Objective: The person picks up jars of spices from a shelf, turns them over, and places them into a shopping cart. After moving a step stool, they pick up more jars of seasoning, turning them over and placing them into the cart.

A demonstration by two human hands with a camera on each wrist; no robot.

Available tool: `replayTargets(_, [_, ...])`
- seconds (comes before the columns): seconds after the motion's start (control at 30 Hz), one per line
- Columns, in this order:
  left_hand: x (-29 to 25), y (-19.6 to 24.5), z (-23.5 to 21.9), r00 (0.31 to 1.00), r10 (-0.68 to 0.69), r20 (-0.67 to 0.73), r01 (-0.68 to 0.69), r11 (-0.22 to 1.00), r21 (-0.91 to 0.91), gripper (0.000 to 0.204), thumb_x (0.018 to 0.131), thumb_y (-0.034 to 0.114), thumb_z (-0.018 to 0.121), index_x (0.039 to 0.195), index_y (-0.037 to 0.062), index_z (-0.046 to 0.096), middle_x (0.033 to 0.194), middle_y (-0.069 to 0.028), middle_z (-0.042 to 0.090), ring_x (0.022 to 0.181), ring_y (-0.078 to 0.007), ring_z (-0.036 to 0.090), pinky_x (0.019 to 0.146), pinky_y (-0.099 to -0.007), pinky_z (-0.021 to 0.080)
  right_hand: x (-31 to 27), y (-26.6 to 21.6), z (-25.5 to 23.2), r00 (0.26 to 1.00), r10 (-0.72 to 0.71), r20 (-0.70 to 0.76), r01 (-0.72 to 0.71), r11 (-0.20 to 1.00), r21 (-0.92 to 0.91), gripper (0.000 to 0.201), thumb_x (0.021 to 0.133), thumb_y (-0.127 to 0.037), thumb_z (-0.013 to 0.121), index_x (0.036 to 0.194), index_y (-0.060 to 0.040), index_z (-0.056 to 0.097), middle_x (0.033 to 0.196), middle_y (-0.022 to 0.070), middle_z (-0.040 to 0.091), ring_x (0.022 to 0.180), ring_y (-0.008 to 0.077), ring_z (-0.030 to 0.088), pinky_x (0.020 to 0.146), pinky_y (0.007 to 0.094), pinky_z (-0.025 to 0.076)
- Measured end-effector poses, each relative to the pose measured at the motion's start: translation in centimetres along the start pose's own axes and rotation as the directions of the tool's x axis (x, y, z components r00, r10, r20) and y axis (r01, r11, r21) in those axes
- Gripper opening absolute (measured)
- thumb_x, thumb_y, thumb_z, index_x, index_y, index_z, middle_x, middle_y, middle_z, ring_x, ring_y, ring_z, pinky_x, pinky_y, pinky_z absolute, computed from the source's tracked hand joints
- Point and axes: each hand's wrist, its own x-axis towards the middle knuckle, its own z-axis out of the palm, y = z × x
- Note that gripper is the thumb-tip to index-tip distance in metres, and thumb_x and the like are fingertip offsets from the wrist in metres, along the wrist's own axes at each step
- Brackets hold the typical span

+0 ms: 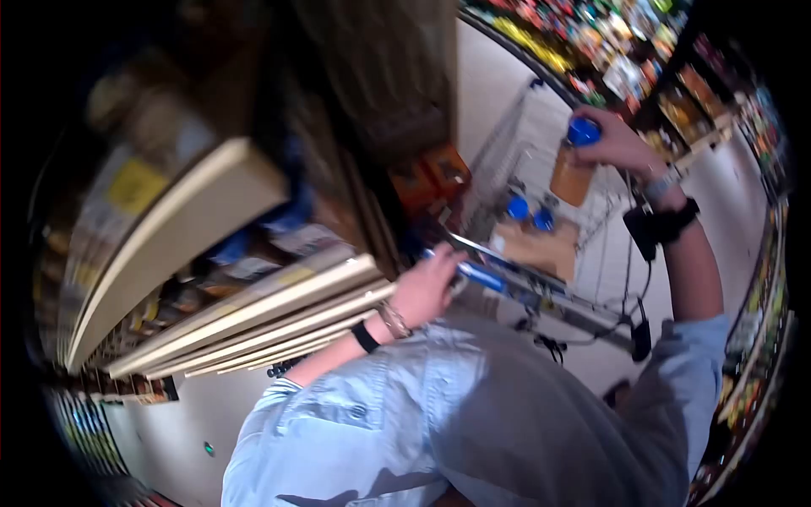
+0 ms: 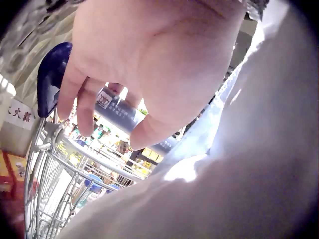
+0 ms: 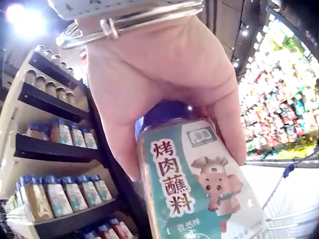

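Observation:
My right hand (image 1: 621, 148) (image 3: 167, 64) grips a seasoning bottle (image 1: 571, 179) (image 3: 174, 194) around its blue cap (image 1: 584, 131). The bottle, tilted and held above the shopping cart, has a teal and white label with a cartoon elephant in the right wrist view. My left hand (image 1: 422, 289) (image 2: 149, 64) has its fingers curled over the cart's handle (image 1: 483, 277) (image 2: 117, 110). Inside the cart (image 1: 604, 245) (image 2: 45, 199), two blue caps (image 1: 517, 208) (image 1: 543, 220) show beside a light-brown item (image 1: 536, 249).
Wooden-edged shelves (image 1: 211, 211) stand close on the left. Rows of similar blue-capped bottles (image 3: 60, 196) fill shelves in the right wrist view. Orange boxes (image 1: 439, 169) are beyond the handle, near the cart's side. Colourful packaged goods (image 1: 600, 42) line the far side.

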Motion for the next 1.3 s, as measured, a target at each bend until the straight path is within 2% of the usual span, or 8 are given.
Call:
replayTargets(0.1, [0.1,0.0,0.1,1.0,0.013,0.007,-0.013,1.0,-0.022,0.061,0.066,0.007,0.064,0.12,0.0113,0.038,0.122,-0.0131,0.039,0.092,-0.0335,0.055,0.072,-0.0377,0.048,-0.7,5.3,0.4,0.978,0.202,0.054,-0.199,0.978,-0.057,0.058,0.053,-0.031,0.076,0.099,-0.0056,0.052,0.071,0.0024,0.052,0.051,0.0088,0.045,0.038,0.0217,0.035])
replayTargets(0.3, [0.6,0.6,0.1,0.998,-0.031,0.051,0.033,0.999,-0.038,0.059,0.067,0.007,0.064,0.119,0.0099,0.037,0.122,-0.0138,0.037,0.093,-0.0348,0.053,0.073,-0.0377,0.048,0.6,14.4,2.9,0.974,0.169,0.148,-0.149,0.979,-0.137,0.063,0.047,-0.029,0.079,0.098,-0.003,0.053,0.078,0.0101,0.058,0.061,0.0188,0.058,0.05,0.028,0.047])
replayTargets(0.53, [0.8,0.5,0.4,0.997,-0.058,0.043,0.06,0.997,-0.049,0.057,0.067,0.005,0.064,0.117,0.0092,0.038,0.12,-0.0143,0.037,0.093,-0.0355,0.052,0.073,-0.0377,0.047,1.1,20.0,7.8,0.915,0.397,-0.069,-0.361,0.732,-0.578,0.064,0.045,-0.031,0.077,0.092,0.0059,0.055,0.088,0.0198,0.062,0.083,0.0306,0.062,0.07,0.0347,0.051])
replayTargets(0.83, [0.8,0.3,0.8,0.997,-0.077,0.025,0.079,0.993,-0.084,0.055,0.067,0.005,0.063,0.116,0.0086,0.04,0.118,-0.0152,0.038,0.093,-0.0359,0.052,0.074,-0.0376,0.046,1.0,28.4,14.7,0.66,0.648,-0.379,-0.737,0.656,-0.163,0.055,0.056,-0.042,0.07,0.08,0.0066,0.063,0.085,0.0222,0.063,0.081,0.0312,0.063,0.069,0.035,0.051])
replayTargets(0.93, [0.8,0.3,0.9,0.996,-0.081,0.02,0.083,0.993,-0.085,0.054,0.067,0.005,0.064,0.116,0.0085,0.04,0.117,-0.0155,0.038,0.093,-0.036,0.052,0.074,-0.0375,0.046,1.1,27.0,13.9,0.635,0.772,-0.022,-0.772,0.634,-0.044,0.055,0.065,-0.045,0.063,0.085,0.0066,0.063,0.082,0.0242,0.062,0.077,0.032,0.063,0.067,0.0356,0.051])
replayTargets(1.07, [0.8,0.3,0.8,0.997,-0.08,0.012,0.081,0.992,-0.1,0.054,0.067,0.005,0.064,0.115,0.0086,0.04,0.117,-0.0151,0.038,0.094,-0.0355,0.051,0.075,-0.0373,0.046,2.0,26.9,12.1,0.725,0.687,-0.038,-0.674,0.699,-0.239,0.054,0.066,-0.044,0.063,0.081,0.0077,0.063,0.077,0.0236,0.062,0.068,0.0311,0.064,0.062,0.0348,0.052])
replayTargets(1.13, [0.8,0.2,0.9,0.997,-0.075,0.011,0.076,0.993,-0.095,0.054,0.067,0.006,0.064,0.116,0.0088,0.04,0.117,-0.0144,0.038,0.094,-0.0351,0.052,0.074,-0.0372,0.046,2.4,27.2,10.8,0.905,0.38,-0.191,-0.424,0.782,-0.457,0.051,0.067,-0.042,0.063,0.076,0.0082,0.062,0.072,0.0207,0.062,0.058,0.0283,0.063,0.056,0.0341,0.051])
replayTargets(1.3, [0.6,0.4,0.7,0.998,-0.066,0.011,0.067,0.992,-0.107,0.055,0.066,0.006,0.064,0.116,0.0091,0.04,0.117,-0.0139,0.038,0.092,-0.0347,0.052,0.074,-0.0371,0.046,1.7,17.3,3.1,0.857,0.505,-0.098,-0.514,0.827,-0.229,0.042,0.069,-0.038,0.063,0.081,0.0017,0.058,0.063,0.0135,0.06,0.051,0.0218,0.06,0.048,0.0318,0.048])
